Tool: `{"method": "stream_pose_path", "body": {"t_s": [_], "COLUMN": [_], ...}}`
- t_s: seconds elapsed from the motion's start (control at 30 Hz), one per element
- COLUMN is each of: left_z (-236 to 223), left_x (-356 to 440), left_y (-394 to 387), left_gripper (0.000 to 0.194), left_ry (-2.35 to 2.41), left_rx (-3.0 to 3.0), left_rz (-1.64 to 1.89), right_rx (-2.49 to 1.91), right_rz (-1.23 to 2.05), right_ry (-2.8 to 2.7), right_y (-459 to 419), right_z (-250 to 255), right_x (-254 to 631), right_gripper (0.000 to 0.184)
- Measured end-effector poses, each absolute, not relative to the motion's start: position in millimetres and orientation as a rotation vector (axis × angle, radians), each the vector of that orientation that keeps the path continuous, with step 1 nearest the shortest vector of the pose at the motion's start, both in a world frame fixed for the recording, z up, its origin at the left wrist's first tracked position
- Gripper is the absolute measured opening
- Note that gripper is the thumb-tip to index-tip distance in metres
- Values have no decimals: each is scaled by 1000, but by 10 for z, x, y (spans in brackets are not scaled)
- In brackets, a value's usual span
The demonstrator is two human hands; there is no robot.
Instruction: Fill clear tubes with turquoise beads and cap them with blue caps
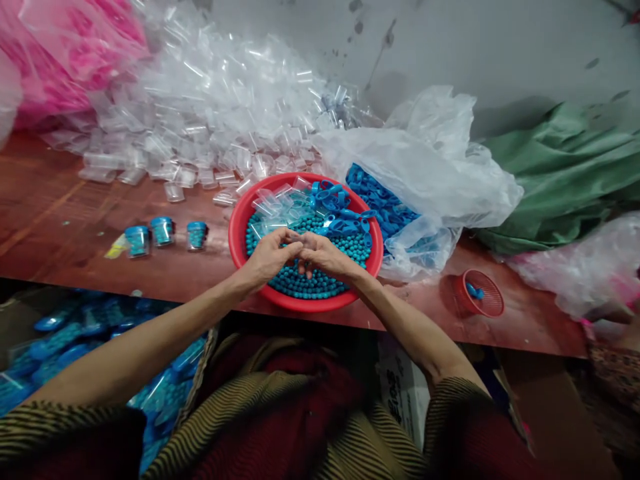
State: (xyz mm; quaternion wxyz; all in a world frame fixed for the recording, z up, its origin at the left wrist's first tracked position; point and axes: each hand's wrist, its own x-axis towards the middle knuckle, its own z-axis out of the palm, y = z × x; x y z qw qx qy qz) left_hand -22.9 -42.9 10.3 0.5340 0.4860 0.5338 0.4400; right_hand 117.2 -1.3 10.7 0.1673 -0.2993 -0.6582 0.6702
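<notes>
My left hand [273,256] and my right hand [326,255] meet above the front half of a red basin [306,305]. The fingers of both are bent and pressed together at the tips; whatever they hold, if anything, is hidden. Beneath them the basin holds many small blue beads [313,285]. Several transparent plastic cups [274,203] lie on the beads at the back left. Blue plastic lids with loops [345,223] lie in the basin's right part, close beyond my right hand.
Three filled cups with blue lids [163,231] stand left of the basin. Behind is a heap of transparent cups [215,100]. To the right are a bag of blue lids [383,197] and a small red basket [483,293]. Filled blue-lidded containers [167,393] lie below the table's front edge.
</notes>
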Motion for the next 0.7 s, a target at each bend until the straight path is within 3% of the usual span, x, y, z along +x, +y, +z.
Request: {"method": "stream_pose_path", "body": {"t_s": [0.17,0.3,0.4,0.5,0.7], "left_z": [62,20,-63,-164,-138], "left_x": [-274,-367,-202,79,139], "left_y": [-418,-297,-114,86,133], "left_gripper": [16,11,21,24,3], "left_ry": [1408,1605,1585,1519,1386], "left_rx": [1411,1729,1674,1506,1378], "left_rz": [977,477,258,206,301], "right_rx": [-995,-1206,-1235,-1251,-1245], "right_rz": [1822,1504,1297,1204,1324], "right_ry": [-2011,-1999,-1993,-2050,-2024], "right_y": [-86,-18,60,100,94], "right_z": [86,82,56,22,39], "right_x": [1342,1661,1846,1912,1889], "right_gripper": [26,27,26,27,29]}}
